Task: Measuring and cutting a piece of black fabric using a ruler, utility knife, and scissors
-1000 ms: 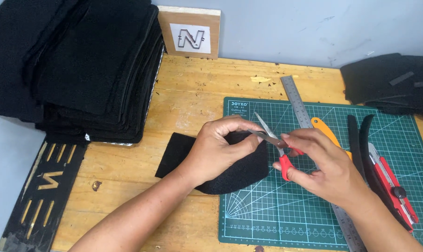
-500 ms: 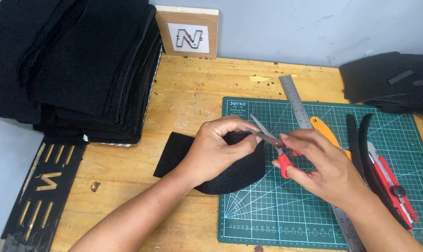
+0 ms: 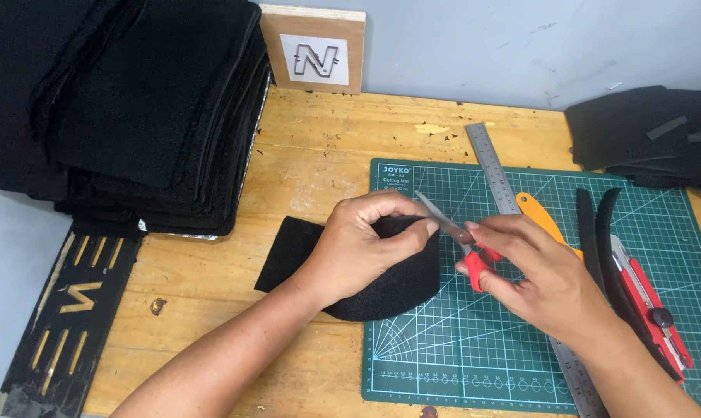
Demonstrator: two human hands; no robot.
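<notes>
My left hand (image 3: pixel 366 244) pinches the upper edge of a piece of black felt (image 3: pixel 304 251) with a rounded lower edge, lying half on the wooden table and half on the green cutting mat (image 3: pixel 482 348). My right hand (image 3: pixel 544 275) holds red-handled scissors (image 3: pixel 463 240), whose blades point up and left, right at the felt edge by my left fingertips. The part of the felt under my left hand is hidden.
A tall stack of black felt sheets (image 3: pixel 134 108) fills the back left. A steel ruler (image 3: pixel 497 182), an orange-handled tool (image 3: pixel 544 217), curved black strips (image 3: pixel 598 224) and a red utility knife (image 3: pixel 652 310) lie on the mat. More black pieces (image 3: pixel 652 135) lie at back right. A wooden sign (image 3: pixel 316 50) leans on the wall.
The scissors have shifted slightly left along the felt edge. My left hand has turned the felt a little. Nothing else has moved.
</notes>
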